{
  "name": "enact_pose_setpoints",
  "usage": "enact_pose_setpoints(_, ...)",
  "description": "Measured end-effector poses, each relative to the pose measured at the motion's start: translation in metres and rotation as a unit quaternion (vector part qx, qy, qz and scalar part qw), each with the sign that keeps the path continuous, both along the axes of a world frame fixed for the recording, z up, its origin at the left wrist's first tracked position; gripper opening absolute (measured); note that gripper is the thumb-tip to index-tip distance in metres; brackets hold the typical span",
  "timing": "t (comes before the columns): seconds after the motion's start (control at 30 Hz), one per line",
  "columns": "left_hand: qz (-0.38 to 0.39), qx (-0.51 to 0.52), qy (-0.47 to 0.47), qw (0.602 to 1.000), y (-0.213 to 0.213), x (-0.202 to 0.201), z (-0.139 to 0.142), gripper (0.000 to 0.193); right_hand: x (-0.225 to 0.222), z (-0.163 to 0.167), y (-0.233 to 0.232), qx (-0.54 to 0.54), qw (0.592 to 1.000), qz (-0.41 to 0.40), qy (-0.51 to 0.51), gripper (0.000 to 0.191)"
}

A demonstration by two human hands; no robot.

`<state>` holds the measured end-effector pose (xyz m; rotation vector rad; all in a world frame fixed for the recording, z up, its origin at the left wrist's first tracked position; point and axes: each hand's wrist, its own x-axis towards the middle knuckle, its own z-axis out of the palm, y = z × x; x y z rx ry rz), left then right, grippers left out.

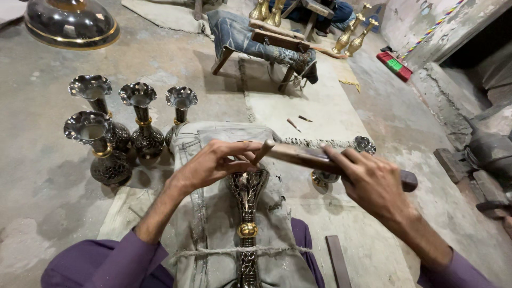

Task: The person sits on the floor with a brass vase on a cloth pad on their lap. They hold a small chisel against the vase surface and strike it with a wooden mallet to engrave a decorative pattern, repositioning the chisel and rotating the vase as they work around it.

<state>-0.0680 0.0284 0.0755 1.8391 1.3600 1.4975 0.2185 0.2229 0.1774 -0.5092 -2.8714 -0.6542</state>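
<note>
The left hand (pixel 213 162) pinches a chisel (pixel 262 151) against the rope-lashed engraved vase (pixel 247 213), steadying it, while the right hand (pixel 370 181) fully grips the hammer (pixel 304 157).

We see a black vase (pixel 247 224) with silver floral engraving and a gold collar; left of it, four matching vases (pixel 114 133); purple sleeves (pixel 122 261) below.

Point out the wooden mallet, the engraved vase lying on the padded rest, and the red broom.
wooden mallet (pixel 312 158): head view, on the handle between the two hands.
engraved vase (pixel 247 230): head view, on the gold ring of its neck.
red broom (pixel 395 65): head view, on its bristle head by the wall.
</note>
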Motion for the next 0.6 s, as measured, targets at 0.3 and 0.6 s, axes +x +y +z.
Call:
enact_pose_setpoints(0.3, -0.003, -0.028, 0.098, 0.995, 0.008, -0.001, 0.004, 0.048, 0.021, -0.007, 0.004, -0.044, 0.968, 0.097, 0.225, 0.064)
enact_pose_setpoints(0.6, 0.051, 0.002, 0.105, 0.993, 0.002, 0.006, 0.0, 0.052, 0.014, -0.017, 0.009, -0.087, 0.957, 0.117, 0.252, 0.069)
